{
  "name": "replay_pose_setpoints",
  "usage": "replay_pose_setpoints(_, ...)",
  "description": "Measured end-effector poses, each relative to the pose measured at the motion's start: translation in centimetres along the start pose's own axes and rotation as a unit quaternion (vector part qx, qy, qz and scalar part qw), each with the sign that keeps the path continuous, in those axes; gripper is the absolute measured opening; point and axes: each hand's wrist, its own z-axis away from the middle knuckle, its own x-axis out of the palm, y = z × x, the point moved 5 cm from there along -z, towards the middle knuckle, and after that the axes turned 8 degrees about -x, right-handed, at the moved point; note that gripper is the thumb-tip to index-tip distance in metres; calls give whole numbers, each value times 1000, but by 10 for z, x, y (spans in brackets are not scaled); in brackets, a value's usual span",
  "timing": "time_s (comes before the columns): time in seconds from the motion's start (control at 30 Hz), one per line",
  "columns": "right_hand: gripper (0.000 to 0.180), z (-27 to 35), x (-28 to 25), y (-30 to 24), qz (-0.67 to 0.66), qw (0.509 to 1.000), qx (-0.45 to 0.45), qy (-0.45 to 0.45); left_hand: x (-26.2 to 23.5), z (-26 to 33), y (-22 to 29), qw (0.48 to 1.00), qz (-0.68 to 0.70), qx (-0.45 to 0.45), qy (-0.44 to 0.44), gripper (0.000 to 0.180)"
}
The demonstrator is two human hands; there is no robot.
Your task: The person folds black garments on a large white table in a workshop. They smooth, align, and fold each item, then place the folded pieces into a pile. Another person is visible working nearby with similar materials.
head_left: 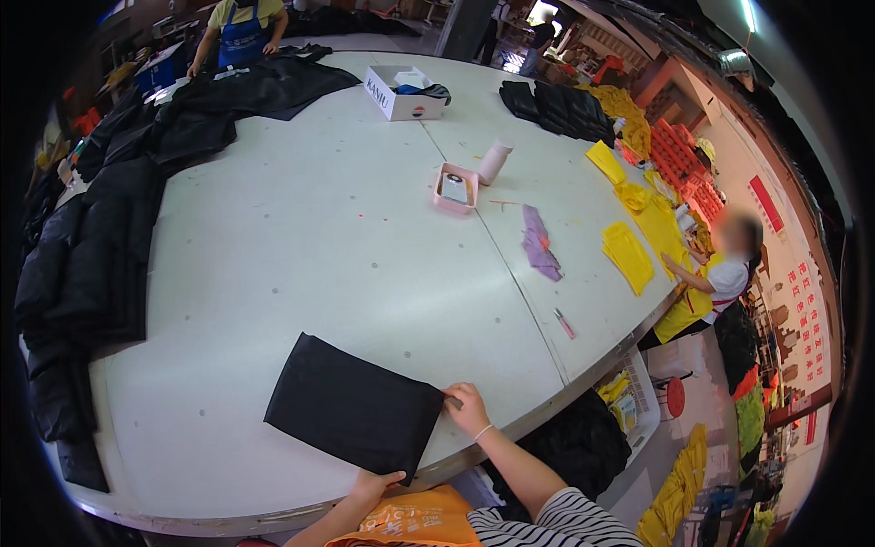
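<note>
A flat, folded piece of black fabric [351, 401] lies at the near edge of the large pale table [301, 237]. At its lower right corner my left hand [372, 483] grips the edge, thumb on top and the other fingers mostly hidden. My right hand [467, 409] pinches the right-hand corner between thumb and fingers. The fabric looks smooth and straight-edged; which kind of garment or panel it is, I cannot tell.
Black garment stacks [87, 255] line the left side. Farther off are a white box [390, 98], a pink basket [441, 201], a bottle [495, 162] and a purple cloth [540, 246]. A co-worker [729, 273] handles yellow fabric [652, 219] at right; another person [241, 36] stands far left.
</note>
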Motion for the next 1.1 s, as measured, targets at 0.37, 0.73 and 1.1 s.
replay_pose_setpoints(0.37,13,3,8,4,-62,996,54,36,4,8,5,999,-37,-13,27,73)
replay_pose_setpoints(0.73,10,-23,-8,8,92,992,-61,-59,2,-3,-1,1000,-7,-11,21,73)
replay_pose_setpoints(1.1,71,0,41,-71,197,976,45,-83,9,-15,-17,983,55,-135,-114,58)
